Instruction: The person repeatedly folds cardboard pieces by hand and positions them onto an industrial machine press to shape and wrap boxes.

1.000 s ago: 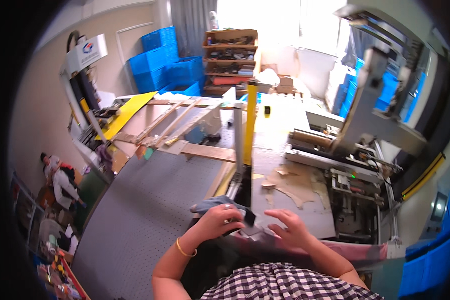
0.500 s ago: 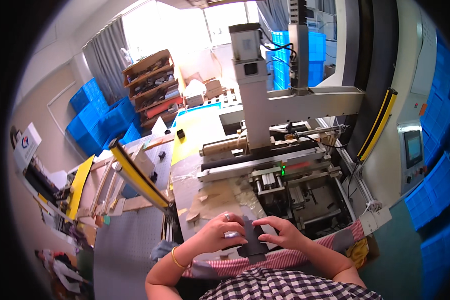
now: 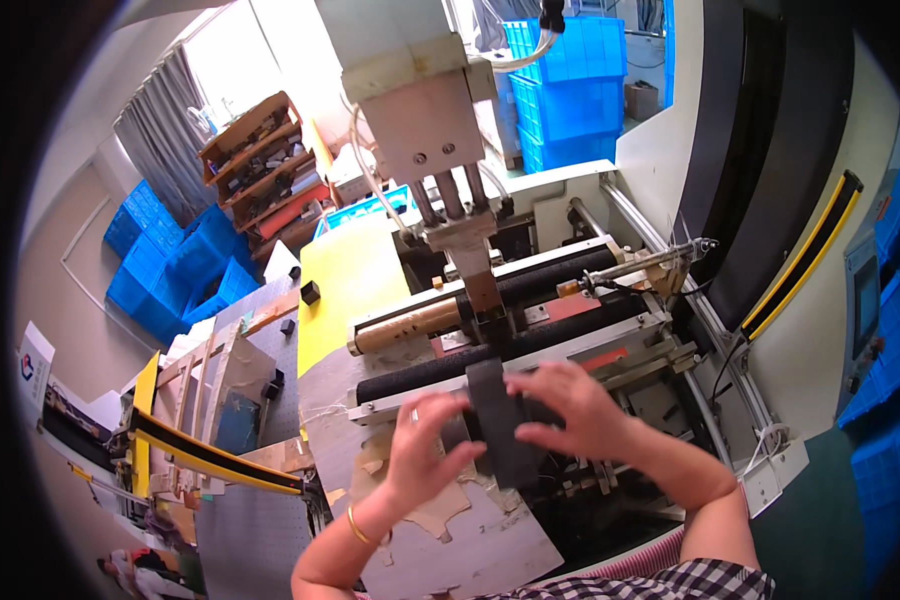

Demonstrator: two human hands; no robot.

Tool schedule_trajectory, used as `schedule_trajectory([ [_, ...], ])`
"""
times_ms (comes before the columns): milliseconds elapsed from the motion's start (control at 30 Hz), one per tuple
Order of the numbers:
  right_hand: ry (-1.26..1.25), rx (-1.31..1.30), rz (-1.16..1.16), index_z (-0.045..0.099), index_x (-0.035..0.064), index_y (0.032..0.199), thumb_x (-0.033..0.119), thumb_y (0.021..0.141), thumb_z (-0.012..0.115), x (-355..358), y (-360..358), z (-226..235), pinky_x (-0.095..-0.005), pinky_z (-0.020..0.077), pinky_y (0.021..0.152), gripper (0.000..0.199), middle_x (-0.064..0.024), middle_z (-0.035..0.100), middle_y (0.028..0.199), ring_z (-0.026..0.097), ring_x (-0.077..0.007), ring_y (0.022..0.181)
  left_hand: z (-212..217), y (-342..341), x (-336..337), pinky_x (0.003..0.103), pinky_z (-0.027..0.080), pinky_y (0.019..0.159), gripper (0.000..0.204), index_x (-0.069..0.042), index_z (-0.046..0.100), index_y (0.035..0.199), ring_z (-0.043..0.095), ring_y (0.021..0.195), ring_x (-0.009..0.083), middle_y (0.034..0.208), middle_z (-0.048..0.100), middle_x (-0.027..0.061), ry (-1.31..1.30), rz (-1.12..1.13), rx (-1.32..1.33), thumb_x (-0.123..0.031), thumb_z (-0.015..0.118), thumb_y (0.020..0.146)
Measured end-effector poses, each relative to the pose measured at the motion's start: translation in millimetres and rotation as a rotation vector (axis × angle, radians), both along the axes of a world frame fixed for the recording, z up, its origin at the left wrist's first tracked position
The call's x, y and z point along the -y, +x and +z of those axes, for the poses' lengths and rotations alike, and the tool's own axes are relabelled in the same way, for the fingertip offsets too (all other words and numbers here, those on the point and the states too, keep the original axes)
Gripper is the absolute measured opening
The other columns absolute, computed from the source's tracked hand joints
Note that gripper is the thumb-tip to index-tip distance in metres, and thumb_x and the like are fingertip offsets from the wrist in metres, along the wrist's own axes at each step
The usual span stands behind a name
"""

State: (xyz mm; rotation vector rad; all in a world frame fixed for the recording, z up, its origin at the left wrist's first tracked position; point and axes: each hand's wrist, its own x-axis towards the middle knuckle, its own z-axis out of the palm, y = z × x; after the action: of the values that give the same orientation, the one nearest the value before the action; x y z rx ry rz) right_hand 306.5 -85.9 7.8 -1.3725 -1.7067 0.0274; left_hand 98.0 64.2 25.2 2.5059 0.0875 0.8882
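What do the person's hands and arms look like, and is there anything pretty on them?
Both hands are bare, with no gloves. The left hand wears a ring, and a thin gold-coloured bangle circles that wrist. The right hand shows no jewellery. No sleeves cover the forearms.

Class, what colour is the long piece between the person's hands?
The long piece is dark grey, nearly black; the head view shows it best.
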Motion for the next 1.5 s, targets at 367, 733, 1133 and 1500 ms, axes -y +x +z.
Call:
schedule_trajectory([
  [367,-0.074,-0.222,0.028,0.048,0.0037,0.135,0.019,0.078,0.081,-148.8,128.6,36.4,-0.0330,0.0529,0.084,0.067,-0.0118,0.072,0.101,0.068,-0.0207,0.090,31.1,148.5,-149.7,0.036,0.050,0.088,0.078,-0.010,0.042,0.141,0.062,0.100,0.0214,0.104,0.067,0.0076,-0.067,0.003,0.015,-0.009,0.081,0.074],
  [733,-0.201,-0.475,0.116,0.067,0.0046,0.100,0.009,0.093,0.060,-4.7,-99.1,-50.2,-0.0306,0.0520,0.075,0.010,-0.0071,0.068,0.086,0.065,-0.0182,0.078,-7.0,-34.5,-30.8,0.039,0.046,0.093,0.048,-0.006,0.060,0.119,0.057,0.106,0.0291,0.110,0.063,0.0116,-0.152,-0.172,0.060,-0.011,0.080,0.075],
  [1133,-0.942,-0.270,0.854,0.066,0.0024,0.115,0.017,0.095,0.062,44.9,-388.6,-65.3,-0.0309,0.0516,0.085,0.025,-0.0126,0.071,0.103,0.068,-0.0220,0.096,-278.9,-675.5,93.2,0.041,0.050,0.062,0.018,-0.002,0.068,0.083,0.066,0.068,0.0318,0.075,0.066,0.0188,-0.534,1.747,0.058,-0.018,0.060,0.084],
  [1500,-0.829,0.171,1.267,0.061,0.0039,0.122,0.022,0.096,0.059,-13.3,-566.4,-54.9,-0.0389,0.0529,0.083,0.031,-0.0157,0.067,0.103,0.065,-0.0308,0.094,-326.2,-919.1,368.5,0.044,0.047,0.096,0.038,-0.009,0.060,0.120,0.056,0.112,0.0398,0.115,0.058,0.0221,-0.826,2.624,-0.530,-0.005,0.062,0.082],
])
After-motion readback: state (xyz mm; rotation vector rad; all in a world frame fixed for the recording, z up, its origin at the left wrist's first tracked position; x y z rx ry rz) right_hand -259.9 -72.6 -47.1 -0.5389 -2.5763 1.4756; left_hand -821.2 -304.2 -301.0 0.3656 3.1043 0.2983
